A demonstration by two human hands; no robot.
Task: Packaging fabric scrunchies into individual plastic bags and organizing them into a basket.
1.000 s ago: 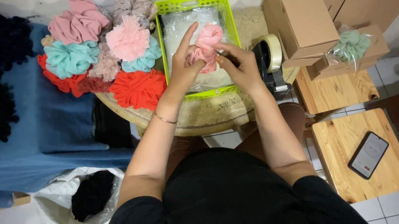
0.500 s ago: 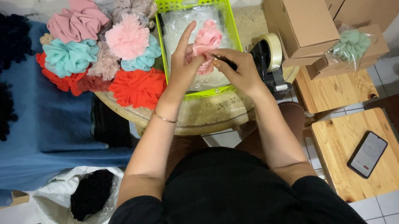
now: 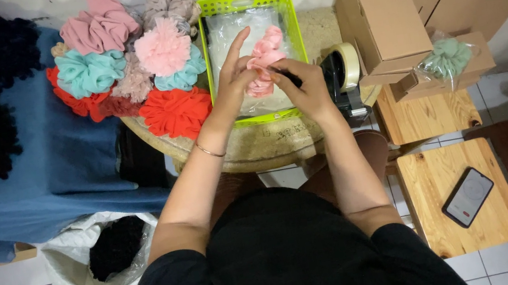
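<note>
Head: both hands pinch pink scrunchie (image 3: 266,64) (long axis near-upright).

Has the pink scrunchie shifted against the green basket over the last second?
Yes. The pink scrunchie now looks narrower and upright between both hands, still over the green basket middle, no real sideways drift.

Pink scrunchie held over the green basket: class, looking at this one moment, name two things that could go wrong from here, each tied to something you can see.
1. The pink scrunchie is pinched between the left hand and right hand above the green basket; a slip would likely drop it among the clear bags.
2. The pile of scrunchies crowds the round table's edge; the red scrunchie beside the left forearm might get nudged off.
</note>
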